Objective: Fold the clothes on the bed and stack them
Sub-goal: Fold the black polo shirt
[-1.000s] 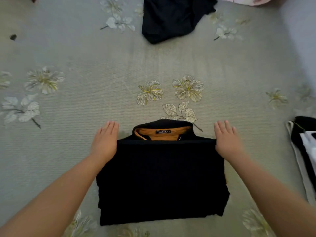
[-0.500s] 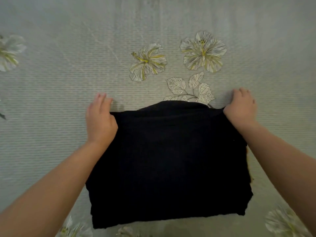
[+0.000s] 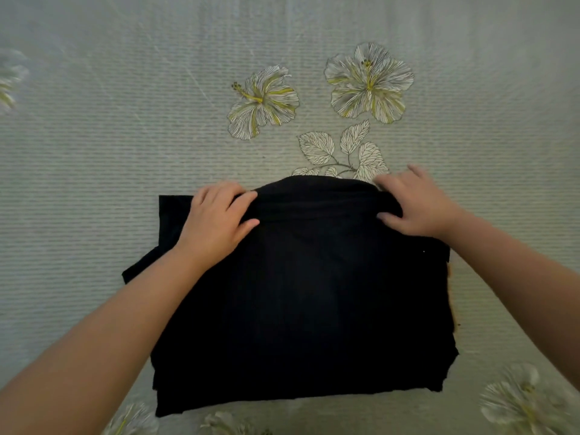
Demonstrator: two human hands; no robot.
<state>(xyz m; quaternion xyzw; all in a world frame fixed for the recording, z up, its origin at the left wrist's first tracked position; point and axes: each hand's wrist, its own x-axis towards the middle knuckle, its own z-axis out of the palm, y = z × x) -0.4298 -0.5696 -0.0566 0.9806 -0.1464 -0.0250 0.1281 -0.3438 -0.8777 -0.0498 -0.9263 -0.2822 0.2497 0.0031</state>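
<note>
Head view: black folded garment [image 3: 301,309] lies flat on the floral bedspread [image 3: 94,152]. At its far edge, left hand [image 3: 216,221] and right hand [image 3: 417,208] both pinch the fabric; lifting evenly should keep the 2 corners aligned.

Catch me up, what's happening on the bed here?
A person is folding a black garment on a floral bedspread. The left hand and right hand each grip the rolled far edge, thumbs under and fingers over. The garment lies as a rough rectangle, its left side uneven.
</note>
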